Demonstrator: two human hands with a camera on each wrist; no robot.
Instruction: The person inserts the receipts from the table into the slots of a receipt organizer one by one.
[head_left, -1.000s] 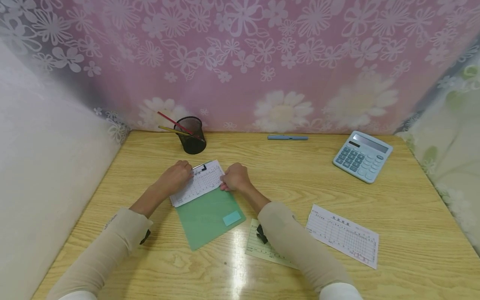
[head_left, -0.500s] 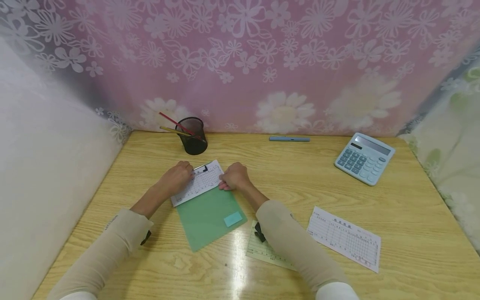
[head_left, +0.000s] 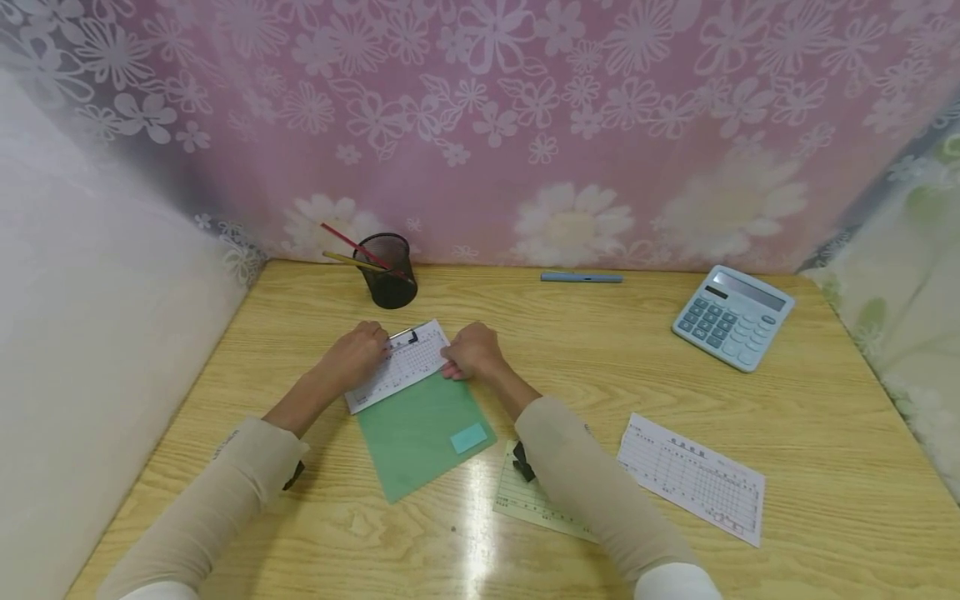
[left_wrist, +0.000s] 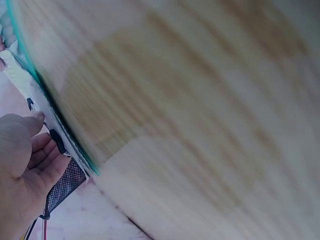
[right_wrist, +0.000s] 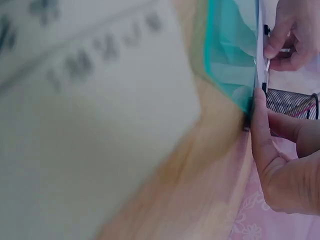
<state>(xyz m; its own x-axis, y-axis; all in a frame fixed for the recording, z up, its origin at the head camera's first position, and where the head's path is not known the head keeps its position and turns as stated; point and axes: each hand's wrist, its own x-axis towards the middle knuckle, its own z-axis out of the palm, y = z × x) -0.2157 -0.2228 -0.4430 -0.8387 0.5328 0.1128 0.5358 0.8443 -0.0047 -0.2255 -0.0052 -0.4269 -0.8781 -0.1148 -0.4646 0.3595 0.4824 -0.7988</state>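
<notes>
A green clip folder (head_left: 420, 442) with a light-blue label (head_left: 468, 437) lies tilted on the table. White printed slips (head_left: 408, 367) lie across its upper part, under a metal clip (head_left: 402, 335) with black ends. At the slips' upper left, my left hand (head_left: 356, 354) pinches the clip; the left wrist view shows the thumb and fingers about a black clip end (left_wrist: 57, 141). My right hand (head_left: 471, 352) pinches the slips' right edge. In the right wrist view, that right hand (right_wrist: 285, 155) has its thumb and fingers at the folder's upper corner.
Behind the folder stands a black mesh pen cup (head_left: 392, 283) holding pencils. A blue pen (head_left: 581, 277) lies by the back edge, with a blue calculator (head_left: 733, 318) at right. A yellowish slip (head_left: 536, 508) lies partly under my right forearm; another white slip (head_left: 693, 479) lies farther right.
Both hands stay at the folder's top edge with almost no movement. The whole view has shifted slightly.
</notes>
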